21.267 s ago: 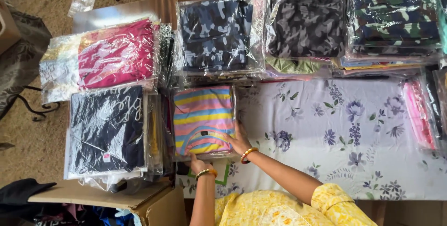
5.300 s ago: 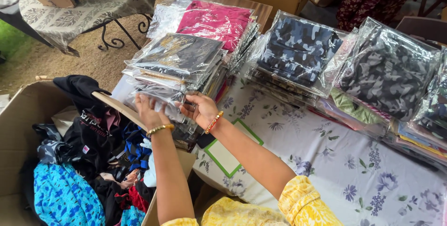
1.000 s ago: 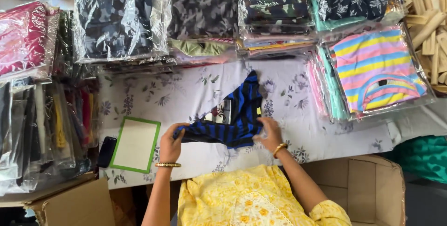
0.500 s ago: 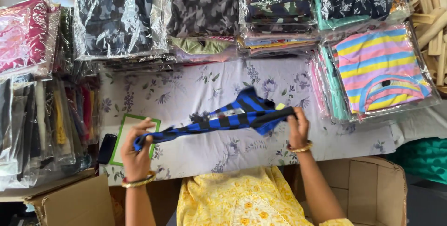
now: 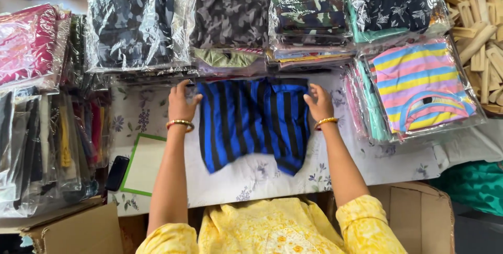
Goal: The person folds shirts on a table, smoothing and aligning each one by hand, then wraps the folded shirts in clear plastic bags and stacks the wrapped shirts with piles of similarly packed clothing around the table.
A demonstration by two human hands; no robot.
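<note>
Here, head view, sole view on record. Tabletop [image 5: 398,165]: covered in a white cloth with a blue flower print.

Item 1: blue-and-black striped shirt [image 5: 254,120], lying flat near the middle of the tabletop, its top edge just short of the stacks along the far edge, its lower hem toward the near edge.

Item 2: left hand [image 5: 182,103], fingers spread, palm down on the shirt's upper left corner; orange bangle at the wrist.

Item 3: right hand [image 5: 318,102], fingers spread, resting on the shirt's upper right corner; gold bangle at the wrist.

Item 4: stacks of bagged folded garments [image 5: 230,8], dark prints and camouflage, along the far edge.

Item 5: bagged rainbow-striped garment [image 5: 419,84], at the right edge.

Item 6: bagged pink garment [image 5: 26,42], far left corner.

Item 7: green-bordered white sheet [image 5: 142,164], near the left edge, with a black phone [image 5: 116,173] just beside it.

Item 8: cardboard boxes [image 5: 419,217] below the near edge.
</note>
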